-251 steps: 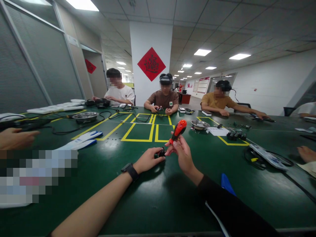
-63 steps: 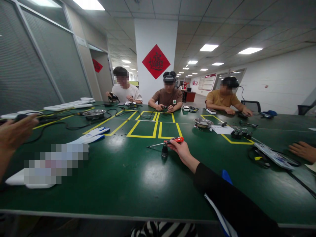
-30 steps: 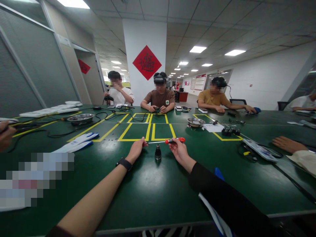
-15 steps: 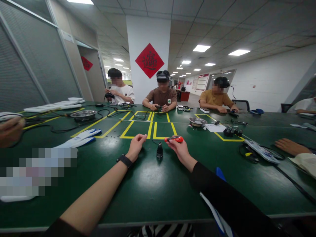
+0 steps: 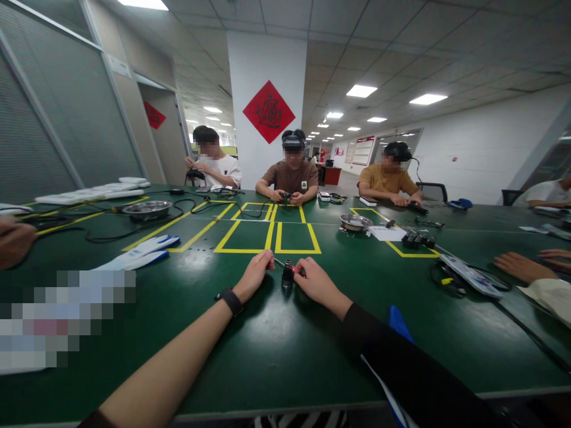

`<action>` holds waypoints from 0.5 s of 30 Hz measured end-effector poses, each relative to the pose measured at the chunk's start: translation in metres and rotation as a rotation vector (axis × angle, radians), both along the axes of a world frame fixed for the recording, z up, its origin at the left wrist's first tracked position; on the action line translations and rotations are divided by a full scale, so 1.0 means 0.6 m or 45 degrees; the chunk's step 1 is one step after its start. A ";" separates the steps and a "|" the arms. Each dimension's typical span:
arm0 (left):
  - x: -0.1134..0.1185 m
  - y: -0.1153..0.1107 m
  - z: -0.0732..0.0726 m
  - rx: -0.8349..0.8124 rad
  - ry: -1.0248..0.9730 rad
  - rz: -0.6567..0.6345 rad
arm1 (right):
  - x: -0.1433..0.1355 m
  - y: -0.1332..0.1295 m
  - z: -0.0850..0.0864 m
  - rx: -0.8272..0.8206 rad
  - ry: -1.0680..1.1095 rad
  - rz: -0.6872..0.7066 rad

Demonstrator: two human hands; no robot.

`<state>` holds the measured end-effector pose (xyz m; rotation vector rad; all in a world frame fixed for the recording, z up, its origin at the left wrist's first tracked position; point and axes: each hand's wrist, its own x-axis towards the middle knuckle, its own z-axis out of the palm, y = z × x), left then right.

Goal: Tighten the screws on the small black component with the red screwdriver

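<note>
A black cylindrical part [image 5: 288, 277] with a narrower stepped top stands upright on the green table between my hands. My right hand [image 5: 319, 282] is closed around a red-handled screwdriver [image 5: 303, 274], close against the part's right side. Most of the handle is covered by my fingers and the part. The thin shaft points left, behind the part, toward my left fingertips. My left hand [image 5: 255, 277] is pinched shut just left of the part, by the shaft's tip. Whatever sits between those fingers is too small or hidden to make out.
Yellow tape boxes [image 5: 298, 252] mark the table ahead. White-and-blue gloves [image 5: 149, 248] lie at left; a blue glove piece [image 5: 400, 324] is beside my right forearm. Metal bowls [image 5: 355, 222], black parts [image 5: 418, 239], cables and a power strip [image 5: 470, 276] lie around. Other people sit around the table.
My right hand has lowered the screwdriver and brought it left, behind and beside the black part. My left hand has shifted slightly right, its pinched fingers now by the shaft's tip.
</note>
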<state>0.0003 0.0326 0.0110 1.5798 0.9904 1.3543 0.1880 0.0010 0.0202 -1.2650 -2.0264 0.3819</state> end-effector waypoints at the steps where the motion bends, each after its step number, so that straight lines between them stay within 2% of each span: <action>1: 0.001 0.001 -0.002 -0.017 -0.034 -0.019 | 0.001 -0.002 0.002 -0.020 -0.031 -0.022; 5: 0.002 0.002 -0.002 -0.021 -0.058 -0.077 | 0.006 -0.004 0.006 -0.063 -0.085 -0.069; 7: 0.001 -0.005 0.005 0.064 0.030 -0.023 | 0.007 -0.003 0.008 -0.012 -0.051 -0.073; 10: 0.003 -0.027 0.021 0.411 0.297 0.285 | 0.003 -0.007 0.016 0.156 0.118 -0.051; 12: 0.008 -0.044 0.031 0.680 0.485 0.453 | -0.003 -0.014 0.025 0.266 0.258 0.038; 15: 0.018 -0.062 0.034 0.965 0.716 0.406 | -0.011 -0.027 0.037 0.345 0.385 0.215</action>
